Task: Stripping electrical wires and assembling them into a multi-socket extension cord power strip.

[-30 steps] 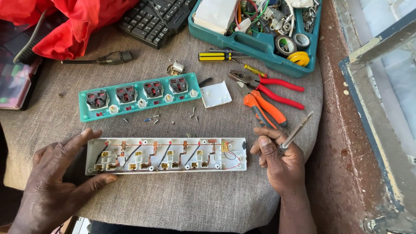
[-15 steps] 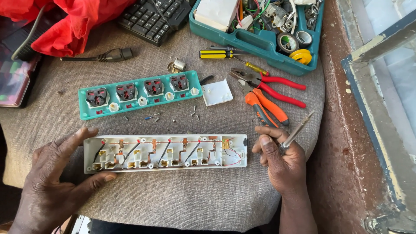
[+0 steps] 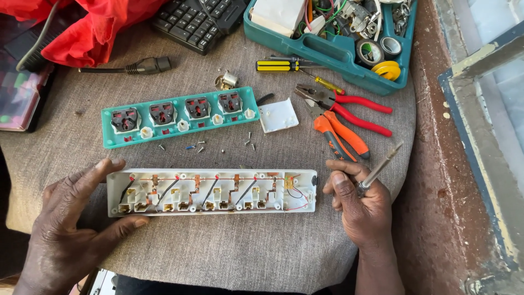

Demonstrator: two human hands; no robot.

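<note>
An opened white power strip base (image 3: 213, 192) lies across the grey cloth, its brass contacts and red and black wires exposed. My left hand (image 3: 71, 229) cups its left end, thumb below and fingers above. My right hand (image 3: 363, 205) rests just off its right end and grips a thin metal-shafted tool (image 3: 382, 166) whose tip points up and to the right. The teal socket cover (image 3: 177, 116) with several sockets lies above the base, face up.
Small screws (image 3: 224, 146) lie scattered between cover and base. A white end plate (image 3: 278, 114), red pliers (image 3: 349, 104), orange cutters (image 3: 341, 136) and a yellow screwdriver (image 3: 284, 65) lie right of centre. A teal parts tray (image 3: 327, 52), keyboard (image 3: 199, 19), red cloth (image 3: 93, 24), black plug (image 3: 144, 65).
The view has shifted slightly. Both hands and the strip base stay about where they were.
</note>
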